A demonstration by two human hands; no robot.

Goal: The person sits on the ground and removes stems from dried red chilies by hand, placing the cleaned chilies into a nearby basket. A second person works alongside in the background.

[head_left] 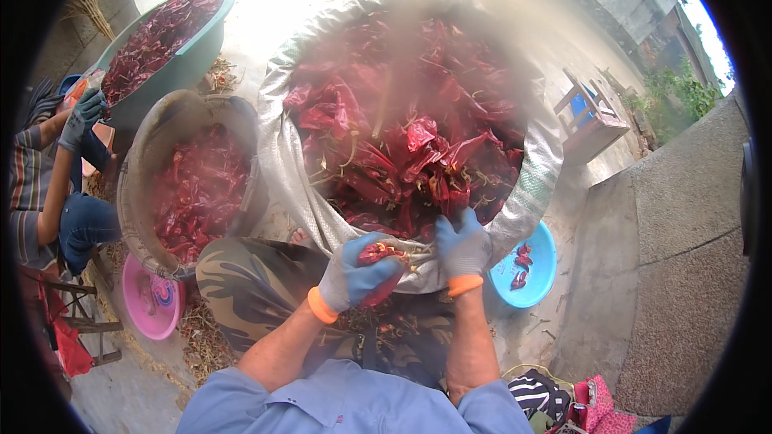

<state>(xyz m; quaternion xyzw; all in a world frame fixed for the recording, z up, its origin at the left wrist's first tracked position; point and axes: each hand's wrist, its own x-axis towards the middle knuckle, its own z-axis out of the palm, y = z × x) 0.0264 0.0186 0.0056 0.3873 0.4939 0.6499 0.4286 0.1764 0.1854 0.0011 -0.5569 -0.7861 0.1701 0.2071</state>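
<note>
Before me stands a large woven plastic sack (280, 150) with a rolled rim, full of dried red chilies (416, 163) with stems. My left hand (362, 271), in a grey glove with blue coated fingers and an orange cuff, grips several dried chilies (377, 253) over the near rim. Beside it, my right hand (463, 247), gloved alike, reaches over the near rim against the chilies in the sack. Its thumb and fingers are apart, and the fingertips partly merge with the pile, so whether it grips one cannot be told. Stem bits lie on my lap.
A wicker basket (136, 187) and a green tub (208, 42) of chilies stand left, near a seated person with gloved hands (81, 117). A pink basin (172, 325) is below the basket. A blue basin (546, 265) with several chilies and a wooden stool (594, 132) are right.
</note>
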